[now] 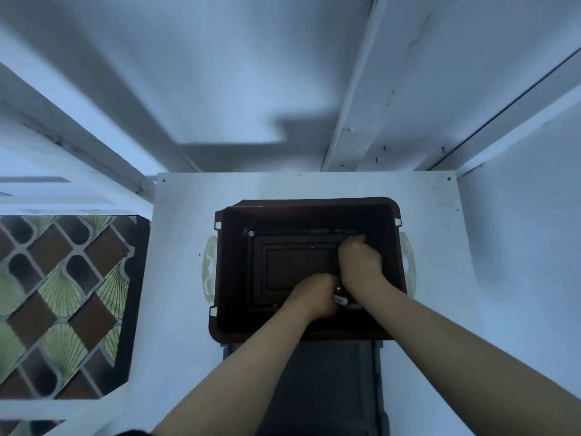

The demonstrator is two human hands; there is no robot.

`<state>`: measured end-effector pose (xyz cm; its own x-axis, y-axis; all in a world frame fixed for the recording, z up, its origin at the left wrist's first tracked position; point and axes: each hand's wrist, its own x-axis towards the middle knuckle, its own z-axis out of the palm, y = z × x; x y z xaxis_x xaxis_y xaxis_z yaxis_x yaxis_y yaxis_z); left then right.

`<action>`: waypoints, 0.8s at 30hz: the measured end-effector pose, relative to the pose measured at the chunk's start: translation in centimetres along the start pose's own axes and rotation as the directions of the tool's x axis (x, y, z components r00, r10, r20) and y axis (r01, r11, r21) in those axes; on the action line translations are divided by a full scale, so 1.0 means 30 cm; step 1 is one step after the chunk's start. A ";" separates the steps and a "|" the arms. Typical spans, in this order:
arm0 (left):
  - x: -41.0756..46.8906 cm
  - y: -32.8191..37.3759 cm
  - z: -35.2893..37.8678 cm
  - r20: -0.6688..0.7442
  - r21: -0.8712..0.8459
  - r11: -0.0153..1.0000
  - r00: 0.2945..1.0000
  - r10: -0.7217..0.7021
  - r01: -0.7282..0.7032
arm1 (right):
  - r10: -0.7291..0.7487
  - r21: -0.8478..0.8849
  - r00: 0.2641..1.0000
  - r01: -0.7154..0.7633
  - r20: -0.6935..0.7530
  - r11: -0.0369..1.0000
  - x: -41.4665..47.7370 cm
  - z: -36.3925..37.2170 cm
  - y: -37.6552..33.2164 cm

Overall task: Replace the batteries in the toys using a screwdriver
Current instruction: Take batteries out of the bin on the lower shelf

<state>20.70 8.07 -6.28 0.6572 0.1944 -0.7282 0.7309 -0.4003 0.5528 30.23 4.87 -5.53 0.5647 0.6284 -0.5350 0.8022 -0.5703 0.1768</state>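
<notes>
Left hand (314, 295), right hand (360, 262) inside brown box (388, 215), green screwdriver (317, 231) just beyond

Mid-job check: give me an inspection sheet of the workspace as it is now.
Surface: white table carrying a brown bin.
Job's things: green-handled screwdriver lies along the bin's far wall; white-labelled item, perhaps a battery, between the hands; no toy made out.
Clutter: small silver piece in the bin's far left corner.
Grippers: left hand and right hand curled inside the bin, blurred; grasp cannot be told.
Cables: nothing seen.
Surroundings: white wall behind; patterned tiles to the left.
</notes>
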 end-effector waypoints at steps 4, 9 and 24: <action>0.011 0.026 0.002 0.035 0.094 0.995 0.999 0.008 -0.011 | -0.045 0.070 0.999 0.045 -0.003 0.997 0.019 -0.006 0.007; 0.019 0.045 0.002 0.063 0.103 0.994 0.998 0.017 -0.023 | -0.142 0.319 0.990 0.142 -0.024 0.937 0.004 -0.045 0.048; 0.008 0.031 0.005 0.089 0.612 0.783 0.974 -0.210 0.113 | -0.074 0.363 0.960 -0.030 0.268 0.931 -0.030 -0.045 0.037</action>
<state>21.51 7.62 -5.99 0.4703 0.1936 -0.8610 0.5338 -0.8393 0.1028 30.87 4.39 -3.75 0.4309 0.5038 -0.7487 0.6596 -0.7420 -0.1197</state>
